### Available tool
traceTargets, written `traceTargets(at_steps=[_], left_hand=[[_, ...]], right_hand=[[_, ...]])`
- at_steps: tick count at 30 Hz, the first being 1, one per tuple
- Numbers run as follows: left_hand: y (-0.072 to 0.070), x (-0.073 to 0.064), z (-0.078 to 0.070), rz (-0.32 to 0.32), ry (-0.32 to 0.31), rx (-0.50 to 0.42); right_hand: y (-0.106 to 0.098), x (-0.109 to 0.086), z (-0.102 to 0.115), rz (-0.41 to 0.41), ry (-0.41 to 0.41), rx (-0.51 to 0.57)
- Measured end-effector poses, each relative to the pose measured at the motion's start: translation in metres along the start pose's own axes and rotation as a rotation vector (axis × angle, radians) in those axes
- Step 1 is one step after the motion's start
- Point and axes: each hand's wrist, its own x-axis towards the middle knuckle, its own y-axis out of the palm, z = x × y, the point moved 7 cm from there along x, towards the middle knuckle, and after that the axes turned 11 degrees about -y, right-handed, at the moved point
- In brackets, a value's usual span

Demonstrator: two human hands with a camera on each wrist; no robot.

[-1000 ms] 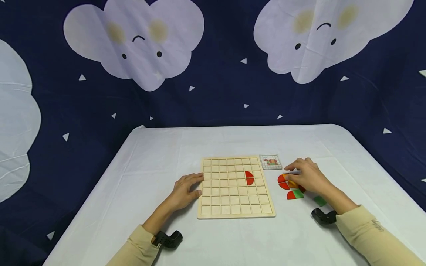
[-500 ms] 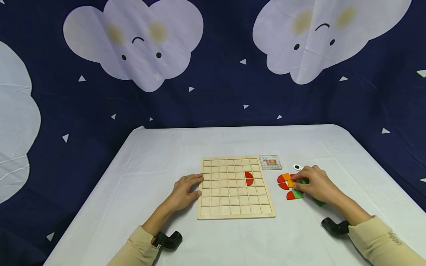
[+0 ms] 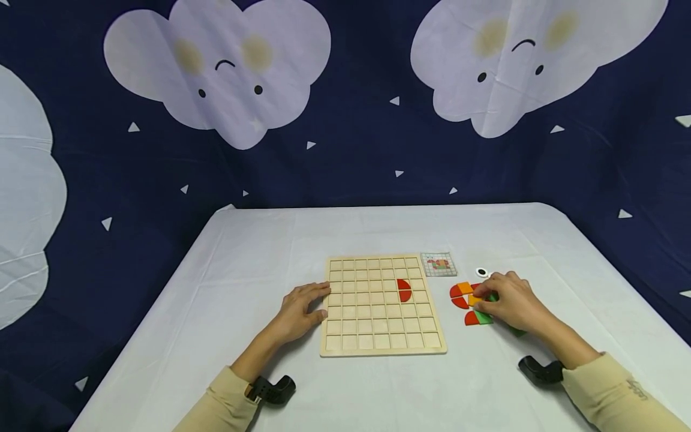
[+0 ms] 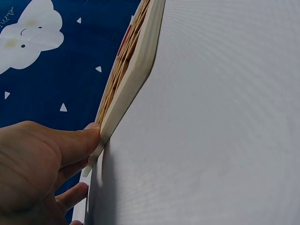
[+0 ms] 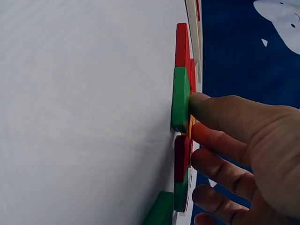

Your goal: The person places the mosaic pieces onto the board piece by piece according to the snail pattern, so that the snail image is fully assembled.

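A wooden grid board (image 3: 372, 309) lies on the white table with two red quarter-round tiles (image 3: 404, 290) set in its right part. My left hand (image 3: 296, 311) rests against the board's left edge, fingers fairly straight; in the left wrist view the thumb (image 4: 82, 143) touches its rim. Over a cluster of tiles to the right, my right hand (image 3: 510, 300) has thumb and index finger at opposite sides of an orange tile (image 3: 474, 300), seemingly pinching it. Beside the thumb in the right wrist view is a green tile (image 5: 180, 98). The hand partly hides other tiles.
A small pattern card (image 3: 439, 264) lies by the board's upper right corner. Right of it is a white eye tile (image 3: 482, 272). Red quarter-round tiles (image 3: 460, 302), another orange tile (image 3: 464, 288) and a green tile (image 3: 483, 318) lie around the right hand.
My right hand has moved right and down from above the tiles, uncovering the eye tile, and its fingertips have come to the orange tile. The left hand keeps its place at the board.
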Motion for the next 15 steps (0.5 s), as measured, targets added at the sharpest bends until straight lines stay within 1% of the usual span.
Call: traceTargets(at_steps=[8,15], left_hand=[[0.001,-0.0002,0.0006,0.01,-0.003,-0.007],[0.0001,-0.0006,0.0,0.006,-0.002,-0.007]], right_hand=[[-0.0001,0.0041,0.0024,0.01,0.019,-0.02],[0.0006,0.0045,-0.002,0.032,0.023,-0.016]])
